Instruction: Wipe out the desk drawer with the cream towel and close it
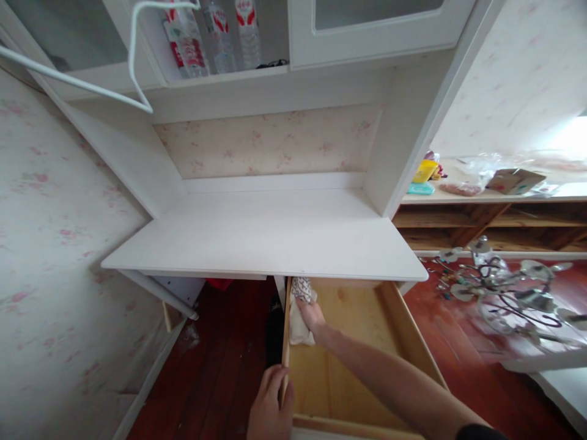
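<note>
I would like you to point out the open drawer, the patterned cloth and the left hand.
Open drawer (pixel 353 305), head view: its bare bottom.
Patterned cloth (pixel 301 288), head view: its visible middle.
Left hand (pixel 269 404), head view: back of hand.

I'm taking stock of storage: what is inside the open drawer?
The drawer holds a cream cloth and a patterned cloth along its left wall, partly under the right hand. Its far end, beneath the desktop, cannot be seen.

- I can't see the right hand's (pixel 312 316) fingertips at the patterned fabric (pixel 301 287).
- The desktop (pixel 266 232) hides the wooden drawer's (pixel 348 373) back.
- My view crops the plastic bottles (pixel 222 47).
- The chandelier (pixel 535 299) looks blurred.
</note>
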The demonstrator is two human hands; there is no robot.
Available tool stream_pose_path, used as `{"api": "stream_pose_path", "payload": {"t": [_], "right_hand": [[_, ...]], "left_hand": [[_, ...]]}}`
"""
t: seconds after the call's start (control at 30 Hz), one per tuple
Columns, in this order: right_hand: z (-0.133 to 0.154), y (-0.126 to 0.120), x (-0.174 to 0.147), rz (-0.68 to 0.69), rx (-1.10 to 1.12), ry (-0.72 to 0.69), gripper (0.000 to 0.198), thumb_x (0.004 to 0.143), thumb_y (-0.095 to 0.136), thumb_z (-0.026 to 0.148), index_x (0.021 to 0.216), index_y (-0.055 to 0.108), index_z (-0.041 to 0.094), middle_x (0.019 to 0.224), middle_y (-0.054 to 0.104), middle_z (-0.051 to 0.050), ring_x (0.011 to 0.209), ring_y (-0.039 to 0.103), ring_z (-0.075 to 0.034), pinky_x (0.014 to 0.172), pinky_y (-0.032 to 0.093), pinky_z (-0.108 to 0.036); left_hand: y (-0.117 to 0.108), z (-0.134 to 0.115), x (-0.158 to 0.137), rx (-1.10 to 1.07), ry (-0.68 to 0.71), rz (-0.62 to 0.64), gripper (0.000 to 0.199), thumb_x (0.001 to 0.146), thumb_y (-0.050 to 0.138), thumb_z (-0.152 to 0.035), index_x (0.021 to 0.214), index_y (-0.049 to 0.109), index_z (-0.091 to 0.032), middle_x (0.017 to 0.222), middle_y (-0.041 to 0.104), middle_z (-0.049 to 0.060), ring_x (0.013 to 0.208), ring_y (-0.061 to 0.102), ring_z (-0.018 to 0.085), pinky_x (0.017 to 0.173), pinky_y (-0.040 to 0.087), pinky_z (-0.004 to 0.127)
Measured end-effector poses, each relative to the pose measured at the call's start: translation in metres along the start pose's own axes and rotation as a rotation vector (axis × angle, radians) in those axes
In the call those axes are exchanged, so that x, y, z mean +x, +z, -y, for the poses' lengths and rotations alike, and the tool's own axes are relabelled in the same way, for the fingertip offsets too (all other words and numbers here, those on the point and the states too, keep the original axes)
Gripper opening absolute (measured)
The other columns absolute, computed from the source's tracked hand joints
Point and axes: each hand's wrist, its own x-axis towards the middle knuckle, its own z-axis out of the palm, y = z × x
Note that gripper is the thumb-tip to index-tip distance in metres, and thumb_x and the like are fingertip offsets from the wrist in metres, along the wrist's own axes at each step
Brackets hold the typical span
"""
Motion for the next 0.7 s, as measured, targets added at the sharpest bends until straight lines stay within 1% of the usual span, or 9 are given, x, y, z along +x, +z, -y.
{"api": "stream_pose_path", "payload": {"t": [0.1, 0.17, 0.27, 0.33, 0.4, 0.47, 0.53, 0.6, 0.7], "right_hand": [[0.018, 0.003, 0.024, -0.066, -0.102, -0.054, 0.046, 0.080, 0.053, 0.049, 0.112, 0.059, 0.016, 0.103, 0.067, -0.010, 0.096, 0.063, -0.024, 0.082, 0.050, -0.033], [0.020, 0.004, 0.026, -0.082, -0.171, -0.080, 0.046, 0.082, 0.052, 0.046, 0.116, 0.058, 0.016, 0.108, 0.066, -0.011, 0.101, 0.061, -0.025, 0.087, 0.048, -0.035], [0.011, -0.005, 0.009, -0.079, -0.291, -0.127, 0.044, 0.084, 0.050, 0.040, 0.119, 0.058, 0.014, 0.109, 0.066, -0.013, 0.103, 0.061, -0.028, 0.090, 0.045, -0.040], [0.006, -0.021, -0.010, -0.037, -0.380, -0.193, 0.040, 0.084, 0.050, 0.036, 0.117, 0.060, 0.016, 0.108, 0.067, -0.012, 0.102, 0.061, -0.028, 0.093, 0.045, -0.041], [0.006, -0.042, -0.029, 0.084, -0.531, -0.386, 0.038, 0.083, 0.053, 0.029, 0.120, 0.060, 0.019, 0.118, 0.065, -0.010, 0.111, 0.058, -0.026, 0.099, 0.041, -0.040], [0.010, -0.064, -0.041, 0.338, -0.825, -0.794, 0.048, 0.084, 0.052, 0.021, 0.132, 0.051, 0.022, 0.137, 0.053, -0.009, 0.128, 0.044, -0.023, 0.109, 0.032, -0.040], [0.015, -0.081, -0.041, 0.553, -1.049, -1.105, 0.048, 0.088, 0.047, 0.016, 0.135, 0.047, 0.026, 0.143, 0.047, -0.005, 0.137, 0.033, -0.019, 0.115, 0.021, -0.044], [0.018, -0.091, -0.030, 0.638, -1.136, -1.195, 0.041, 0.093, 0.042, 0.014, 0.129, 0.053, 0.029, 0.140, 0.051, 0.000, 0.137, 0.031, -0.015, 0.117, 0.015, -0.046], [0.013, -0.090, 0.000, 0.602, -1.151, -1.051, 0.034, 0.093, 0.043, 0.013, 0.115, 0.062, 0.030, 0.128, 0.061, 0.002, 0.133, 0.039, -0.013, 0.116, 0.016, -0.043]], "left_hand": [[0.003, 0.002, 0.000, -0.012, 0.028, -0.038, 0.040, 0.087, 0.038, -0.044, 0.107, 0.064, -0.022, 0.120, 0.061, 0.009, 0.109, 0.060, 0.018, 0.096, 0.046, 0.031], [0.004, 0.002, 0.000, -0.024, 0.026, -0.073, 0.041, 0.087, 0.037, -0.044, 0.107, 0.065, -0.021, 0.119, 0.062, 0.009, 0.109, 0.060, 0.018, 0.095, 0.046, 0.031], [0.006, 0.001, -0.001, -0.029, 0.002, -0.098, 0.040, 0.086, 0.039, -0.044, 0.106, 0.065, -0.022, 0.119, 0.062, 0.008, 0.109, 0.060, 0.019, 0.092, 0.047, 0.031], [0.006, 0.001, -0.001, -0.027, 0.009, -0.102, 0.040, 0.086, 0.039, -0.045, 0.106, 0.065, -0.023, 0.119, 0.062, 0.008, 0.109, 0.060, 0.020, 0.092, 0.047, 0.032], [0.007, 0.002, 0.000, -0.022, 0.021, -0.100, 0.040, 0.086, 0.039, -0.046, 0.106, 0.065, -0.023, 0.119, 0.062, 0.008, 0.109, 0.060, 0.020, 0.090, 0.048, 0.032], [0.007, 0.002, 0.000, -0.015, 0.034, -0.096, 0.040, 0.086, 0.039, -0.046, 0.106, 0.065, -0.024, 0.118, 0.062, 0.008, 0.108, 0.060, 0.020, 0.088, 0.048, 0.031], [0.008, 0.003, 0.001, -0.001, 0.042, -0.099, 0.040, 0.085, 0.039, -0.046, 0.105, 0.066, -0.024, 0.117, 0.063, 0.008, 0.107, 0.061, 0.020, 0.088, 0.048, 0.031], [0.009, 0.004, 0.002, 0.015, 0.044, -0.107, 0.040, 0.085, 0.040, -0.046, 0.105, 0.066, -0.023, 0.117, 0.063, 0.008, 0.107, 0.061, 0.020, 0.088, 0.048, 0.031], [0.010, 0.006, 0.002, 0.014, 0.029, -0.114, 0.040, 0.085, 0.040, -0.045, 0.106, 0.066, -0.022, 0.118, 0.063, 0.008, 0.107, 0.060, 0.019, 0.088, 0.049, 0.030]]}}
